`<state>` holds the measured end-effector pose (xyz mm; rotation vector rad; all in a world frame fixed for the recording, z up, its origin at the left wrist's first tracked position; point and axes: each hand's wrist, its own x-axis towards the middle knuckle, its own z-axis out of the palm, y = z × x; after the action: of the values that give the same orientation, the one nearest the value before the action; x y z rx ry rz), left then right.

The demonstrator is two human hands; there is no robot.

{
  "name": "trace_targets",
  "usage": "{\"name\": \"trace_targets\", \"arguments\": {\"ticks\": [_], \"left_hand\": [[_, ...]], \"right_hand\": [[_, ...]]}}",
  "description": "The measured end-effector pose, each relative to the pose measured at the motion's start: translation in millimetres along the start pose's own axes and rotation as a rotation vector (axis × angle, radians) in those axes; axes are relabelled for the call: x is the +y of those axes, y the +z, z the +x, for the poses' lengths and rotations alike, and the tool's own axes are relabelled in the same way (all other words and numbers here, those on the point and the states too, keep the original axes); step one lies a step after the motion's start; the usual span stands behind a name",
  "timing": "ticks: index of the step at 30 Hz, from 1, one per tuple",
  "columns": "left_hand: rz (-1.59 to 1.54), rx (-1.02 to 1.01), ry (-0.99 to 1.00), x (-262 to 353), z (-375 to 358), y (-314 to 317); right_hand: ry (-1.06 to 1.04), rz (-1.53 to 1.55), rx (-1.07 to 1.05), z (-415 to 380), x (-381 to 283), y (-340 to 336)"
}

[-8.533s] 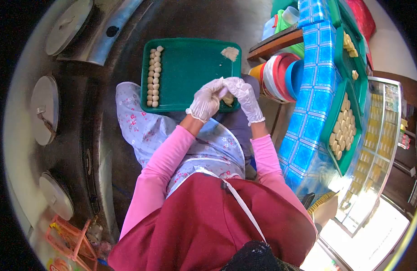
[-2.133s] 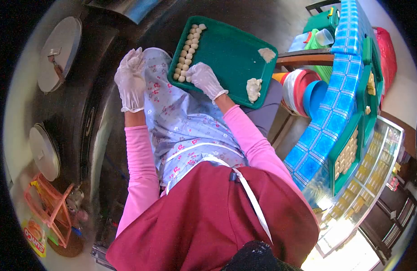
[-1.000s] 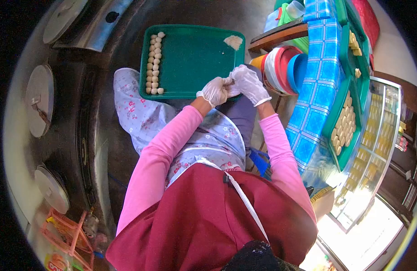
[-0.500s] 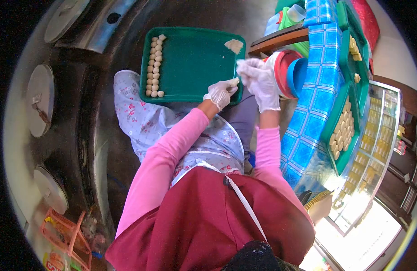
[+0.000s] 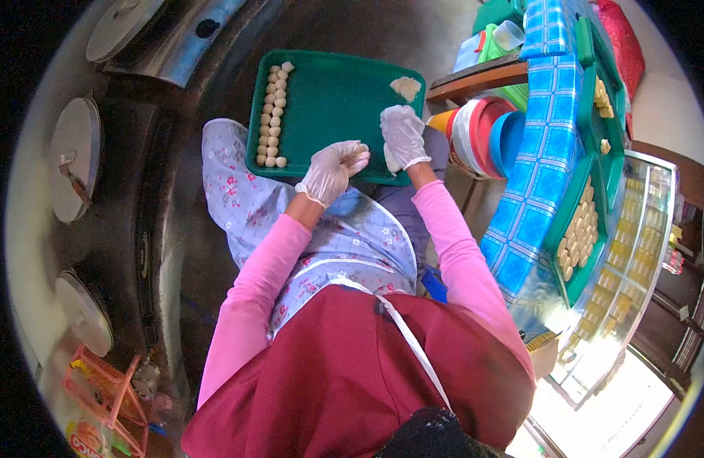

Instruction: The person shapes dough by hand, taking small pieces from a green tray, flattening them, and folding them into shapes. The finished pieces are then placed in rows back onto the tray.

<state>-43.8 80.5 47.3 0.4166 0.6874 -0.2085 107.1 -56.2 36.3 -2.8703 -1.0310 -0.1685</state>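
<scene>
On my lap lies a green tray (image 5: 329, 107) with rows of small round dough balls (image 5: 274, 114) along its left side. A flat, pale patch of dough or flour (image 5: 404, 88) sits in its far right corner. My left hand (image 5: 333, 172), in a clear glove, is closed over the tray's near edge; its curled fingers hide what they hold, if anything. My right hand (image 5: 403, 137), gloved too, is closed over the tray's right side, knuckles up and fingers folded down. Whatever is inside it cannot be made out. The two hands are a little apart.
Right of the tray stand a red tub (image 5: 485, 126) and a blue bowl (image 5: 507, 145). Beyond them is a blue checked tablecloth (image 5: 531, 183), with a green tray of shaped dough pieces (image 5: 577, 237). Round metal lids (image 5: 73, 160) line the left; an orange basket (image 5: 107, 389) is lower left.
My left hand has drawn back to the left, away from the tray's right edge. My right hand has moved left and down, from beside the red tub to over the tray.
</scene>
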Motion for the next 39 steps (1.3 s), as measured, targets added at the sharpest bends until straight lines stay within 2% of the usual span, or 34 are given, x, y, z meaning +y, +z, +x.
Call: {"name": "trace_targets", "arguments": {"ticks": [1, 2, 3, 5, 6, 7, 8, 9, 11, 12, 15, 18, 21, 24, 27, 30, 33, 35, 39], "left_hand": [[-0.054, -0.003, -0.076, -4.7, 7.2, -0.7], [-0.107, -0.008, -0.149, -5.3, 18.1, 1.4], [-0.158, -0.014, -0.215, -4.7, 27.3, 4.6], [-0.333, -0.009, -0.196, -5.2, 27.7, 17.2], [-0.420, -0.028, -0.165, -5.9, 36.3, 20.6], [-0.508, -0.052, -0.132, -5.1, 45.9, 25.4], [-0.476, -0.135, -0.047, -4.2, 50.3, 19.5], [-0.439, -0.108, -0.013, -3.1, 52.5, 19.1], [-0.358, -0.046, 0.061, 3.5, 50.4, 17.7], [-0.312, -0.027, 0.094, 8.9, 39.5, 23.5], [-0.392, -0.090, 0.121, 18.3, 28.8, 28.5], [-0.400, -0.211, 0.104, 30.5, 24.0, 30.1], [-0.381, -0.207, 0.152, 38.2, 14.8, 36.7], [-0.264, -0.226, 0.266, 36.0, 16.8, 36.6], [-0.207, -0.133, 0.281, 35.8, 11.6, 41.0], [-0.053, 0.012, 0.246, 34.3, 22.6, 32.8], [0.013, 0.058, 0.253, 31.5, 23.4, 30.9], [0.041, 0.056, 0.248, 25.7, 26.3, 29.4], [0.091, -0.024, 0.262, 21.7, 23.4, 31.8]], "right_hand": [[0.072, -0.008, -0.035, -3.7, -1.3, -7.2], [0.185, 0.194, -0.029, -6.0, -1.7, -15.2], [0.214, 0.453, 0.008, -4.9, -10.2, -27.1], [0.274, 0.974, 0.075, -9.0, -24.9, -40.3], [0.069, 0.865, 0.044, -13.4, -27.0, -43.5], [0.206, 0.862, -0.083, -15.9, -29.3, -48.2], [0.179, 0.937, -0.119, -14.1, -26.8, -48.6], [0.151, 1.015, -0.158, -11.0, -24.8, -47.0], [-0.551, 0.457, 0.112, 8.5, 5.7, -47.7], [-0.428, 0.256, 0.192, 12.0, 21.1, -28.1], [0.083, 0.181, 0.113, 42.9, 17.5, -22.2], [-0.002, -0.272, 0.213, 58.2, 17.4, 8.7], [-0.044, -0.271, 0.182, 55.2, 11.2, 14.8], [0.000, -0.230, 0.122, 59.1, 20.2, 23.1], [-0.017, -0.092, -0.024, 54.1, 30.4, 17.1], [0.586, 1.166, -0.265, 33.4, 5.0, -42.4], [0.665, 1.895, -0.193, -0.2, -26.0, -64.5], [0.633, 1.870, -0.074, -18.8, -43.0, -55.5], [0.567, 1.379, 0.177, -35.1, -56.9, -44.3]]}}
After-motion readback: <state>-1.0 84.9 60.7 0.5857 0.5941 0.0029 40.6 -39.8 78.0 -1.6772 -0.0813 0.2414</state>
